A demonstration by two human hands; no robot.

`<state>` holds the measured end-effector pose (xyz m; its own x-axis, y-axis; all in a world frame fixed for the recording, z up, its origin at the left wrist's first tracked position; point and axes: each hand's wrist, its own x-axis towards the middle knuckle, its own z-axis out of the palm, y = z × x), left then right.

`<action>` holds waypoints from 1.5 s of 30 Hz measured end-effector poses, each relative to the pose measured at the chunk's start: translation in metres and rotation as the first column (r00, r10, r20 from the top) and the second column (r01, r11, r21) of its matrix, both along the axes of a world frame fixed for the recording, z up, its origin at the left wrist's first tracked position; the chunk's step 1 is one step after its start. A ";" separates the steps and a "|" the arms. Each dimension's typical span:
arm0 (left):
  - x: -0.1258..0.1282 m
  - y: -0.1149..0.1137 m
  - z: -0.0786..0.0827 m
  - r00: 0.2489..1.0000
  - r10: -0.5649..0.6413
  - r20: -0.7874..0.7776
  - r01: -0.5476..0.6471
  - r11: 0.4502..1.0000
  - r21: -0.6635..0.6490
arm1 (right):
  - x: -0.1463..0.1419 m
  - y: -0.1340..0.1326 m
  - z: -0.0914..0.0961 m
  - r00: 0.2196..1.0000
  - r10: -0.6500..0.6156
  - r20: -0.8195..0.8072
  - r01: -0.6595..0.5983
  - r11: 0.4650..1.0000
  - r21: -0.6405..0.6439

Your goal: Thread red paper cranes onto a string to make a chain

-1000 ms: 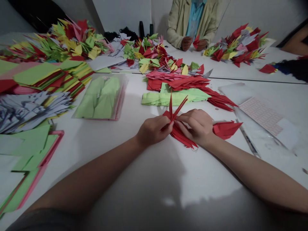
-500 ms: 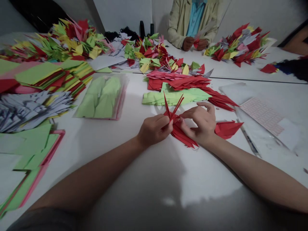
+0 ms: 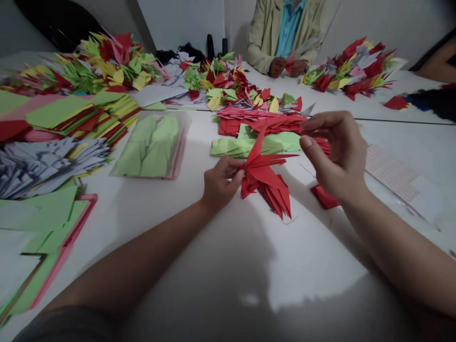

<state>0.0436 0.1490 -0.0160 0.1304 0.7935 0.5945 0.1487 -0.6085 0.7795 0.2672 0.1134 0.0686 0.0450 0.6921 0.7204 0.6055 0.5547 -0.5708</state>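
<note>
My left hand (image 3: 223, 183) is closed in a pinch on the near left end of a red folded paper crane (image 3: 265, 164). Its long points stick up and out to the right. Beneath it several red folded papers (image 3: 278, 197) lie together, with a loose thread (image 3: 290, 221) by their lower tips. To the right my right hand (image 3: 338, 152) is raised, thumb and fingers curled toward each other in a pinch. Anything between those fingertips is too small to make out. Under that hand lies another red folded paper (image 3: 324, 197), partly hidden by it.
Stacks of light green folded papers (image 3: 231, 147) and red ones (image 3: 228, 126) lie beyond my hands. A plastic packet of green papers (image 3: 146, 147) is left of them. Coloured heaps (image 3: 121, 61) line the back. Across the table a person (image 3: 285, 38) holds red paper. Right lies a pink-patterned sheet (image 3: 392, 173).
My right hand has drawn away from the red paper crane, up and to the right. The crane has turned in my left hand, its points now spreading rightward.
</note>
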 end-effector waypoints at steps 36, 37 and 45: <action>-0.009 0.011 0.011 0.942 -0.324 -0.085 0.294 0.922 -0.253 | -0.040 -0.005 -0.052 0.512 0.043 -0.858 -0.826 0.299 -0.478; -0.010 0.012 0.011 0.937 -0.342 -0.067 0.311 0.908 -0.283 | -0.040 -0.005 -0.053 0.520 0.052 -0.853 -0.822 0.302 -0.482; -0.012 0.016 0.004 0.934 -0.355 0.048 0.341 0.838 -0.426 | -0.039 -0.001 -0.056 0.560 0.141 -0.816 -0.814 0.279 -0.510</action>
